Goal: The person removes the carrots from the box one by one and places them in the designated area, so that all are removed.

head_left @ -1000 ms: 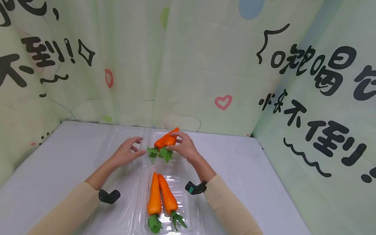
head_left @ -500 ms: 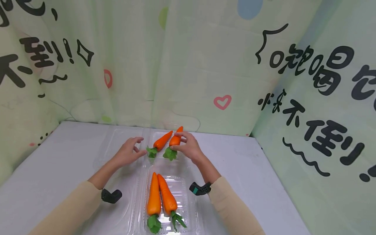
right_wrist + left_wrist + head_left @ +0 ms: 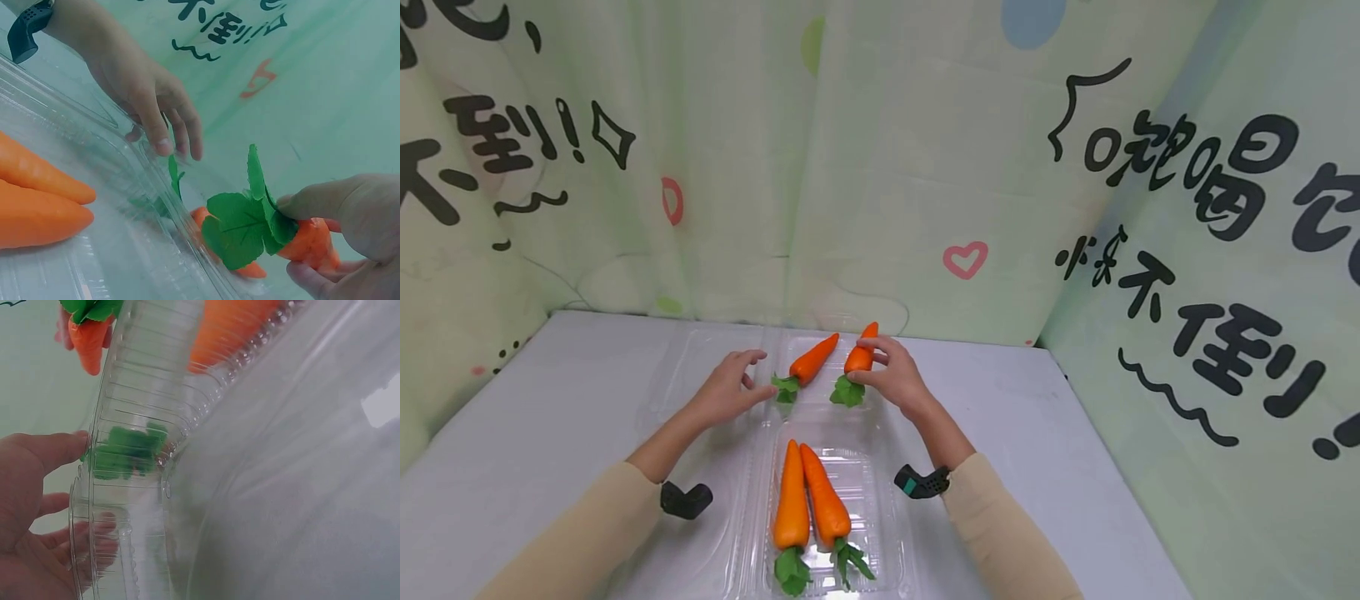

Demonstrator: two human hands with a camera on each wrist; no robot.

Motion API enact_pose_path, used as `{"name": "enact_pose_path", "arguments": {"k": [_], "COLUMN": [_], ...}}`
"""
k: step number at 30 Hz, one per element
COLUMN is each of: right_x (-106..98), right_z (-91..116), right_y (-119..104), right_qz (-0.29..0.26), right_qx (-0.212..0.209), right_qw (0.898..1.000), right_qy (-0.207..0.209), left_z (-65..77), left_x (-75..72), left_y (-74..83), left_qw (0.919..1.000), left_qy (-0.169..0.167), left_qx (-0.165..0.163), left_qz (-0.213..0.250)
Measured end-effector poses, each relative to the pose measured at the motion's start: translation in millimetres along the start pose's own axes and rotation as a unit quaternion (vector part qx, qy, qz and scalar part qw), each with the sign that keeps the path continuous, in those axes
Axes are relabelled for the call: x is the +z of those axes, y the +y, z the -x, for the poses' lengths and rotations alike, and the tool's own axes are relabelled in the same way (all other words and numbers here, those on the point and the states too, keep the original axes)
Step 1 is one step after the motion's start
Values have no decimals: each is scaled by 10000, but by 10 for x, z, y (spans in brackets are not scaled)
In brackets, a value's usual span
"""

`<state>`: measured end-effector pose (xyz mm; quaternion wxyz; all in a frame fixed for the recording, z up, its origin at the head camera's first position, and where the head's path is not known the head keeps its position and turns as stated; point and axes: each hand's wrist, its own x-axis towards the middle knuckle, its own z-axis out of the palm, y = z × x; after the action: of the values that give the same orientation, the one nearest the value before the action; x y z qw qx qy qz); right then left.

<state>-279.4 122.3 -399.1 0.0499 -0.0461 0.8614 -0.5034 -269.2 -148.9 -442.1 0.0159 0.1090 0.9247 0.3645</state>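
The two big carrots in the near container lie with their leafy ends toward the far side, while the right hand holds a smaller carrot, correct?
Not quite: the head view shows the two big carrots in the near container with their leafy ends toward the near side, while the right hand does hold a smaller carrot.

The carrots (image 3: 792,500) are orange, their leaves (image 3: 848,392) green.

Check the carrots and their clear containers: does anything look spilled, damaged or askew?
Nothing stands out. The two large carrots lie side by side in the near container, and no damage or spill shows; the right hand holds a smaller carrot.
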Motion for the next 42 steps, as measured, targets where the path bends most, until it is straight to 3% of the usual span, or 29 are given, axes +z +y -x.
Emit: {"name": "enact_pose_path", "arguments": {"k": [21,42], "right_x": [-241,-274], "right_z": [9,-109], "right_y": [177,455], "right_qz": [164,275], "right_qx": [289,705], "right_qw": [9994,9971], "right_qy": [92,11], "left_z": [-14,2], "left_x": [10,3], "left_y": [-11,-25], "left_qw": [9999,9996], "left_qy": [-39,-18], "left_qx": [-111,-151], "left_qz": [100,233]}}
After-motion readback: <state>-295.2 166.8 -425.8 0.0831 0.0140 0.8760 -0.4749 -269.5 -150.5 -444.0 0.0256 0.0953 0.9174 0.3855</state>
